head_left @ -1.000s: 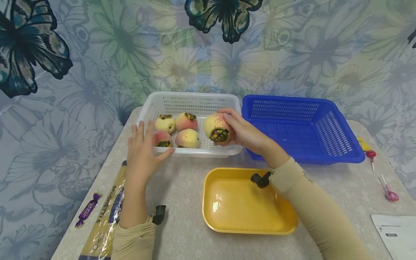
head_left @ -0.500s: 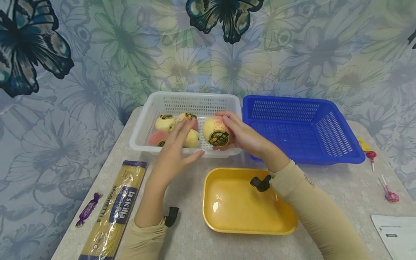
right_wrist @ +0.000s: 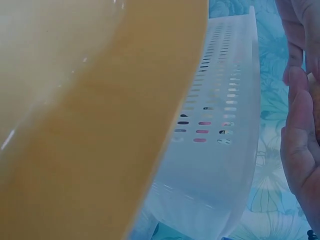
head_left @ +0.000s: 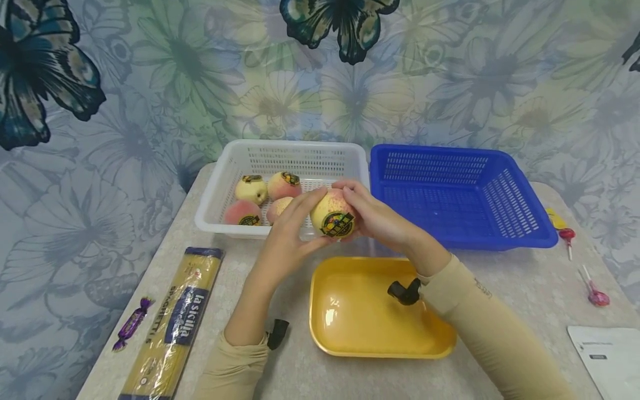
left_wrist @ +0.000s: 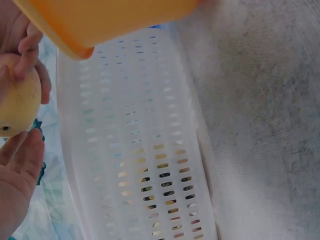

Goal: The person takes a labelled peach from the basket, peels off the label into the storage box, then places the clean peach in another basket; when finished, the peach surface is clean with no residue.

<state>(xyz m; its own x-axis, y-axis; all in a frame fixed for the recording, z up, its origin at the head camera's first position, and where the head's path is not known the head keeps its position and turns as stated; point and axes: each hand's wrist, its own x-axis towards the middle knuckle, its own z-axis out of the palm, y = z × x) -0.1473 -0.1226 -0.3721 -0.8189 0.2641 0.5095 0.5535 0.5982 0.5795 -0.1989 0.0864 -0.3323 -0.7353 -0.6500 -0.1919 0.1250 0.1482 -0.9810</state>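
- While the right hand [head_left: 382, 222] grips it, the peach [head_left: 325, 211] shows yellow skin, pink flecks, a dark round sticker [head_left: 337, 225] — raised at the near right end of the white basket [head_left: 295, 144].
- Left hand [head_left: 290, 225]: thumb and fingers apart around its left side; cannot tell whether they grip.
- Basket's left half: four more peaches [head_left: 251, 190].

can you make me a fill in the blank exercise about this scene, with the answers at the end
1. Within sight in the white basket, the peaches number ____.
2. In the head view, the left hand is at the left of the raised peach, and the right hand is at its ____.
3. The other basket, next to the white one, is ____ in colour.
4. The long package bears the brand la sicilia and the food name ____.

Missing words: four; right; blue; spaghetti.
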